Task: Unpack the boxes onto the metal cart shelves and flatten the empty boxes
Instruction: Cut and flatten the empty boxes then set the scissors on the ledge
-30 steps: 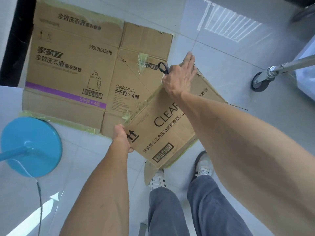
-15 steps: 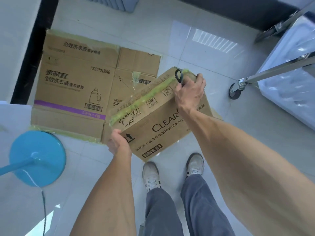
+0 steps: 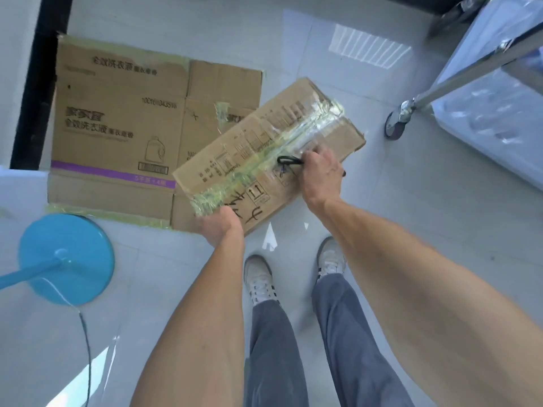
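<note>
- A flattened carton [image 3: 117,136] lies on the pale tiled floor [image 3: 411,230] at the far left, printed face up, with greenish tape along its edges.
- The metal cart [image 3: 470,69] stands at the far right, one caster wheel [image 3: 395,126] on the tiles.
- The taped box [image 3: 264,148] is held above the floor in the middle, tilted, its tape seam facing up, its far left part overlapping the carton in view.
- A blue round base [image 3: 66,258] sits near left, a cord trailing from it.
- The left hand [image 3: 219,227] grips the box's near corner.
- The right hand [image 3: 318,171] holds black-handled scissors [image 3: 288,160] against the box's top face, fingers curled around them.
</note>
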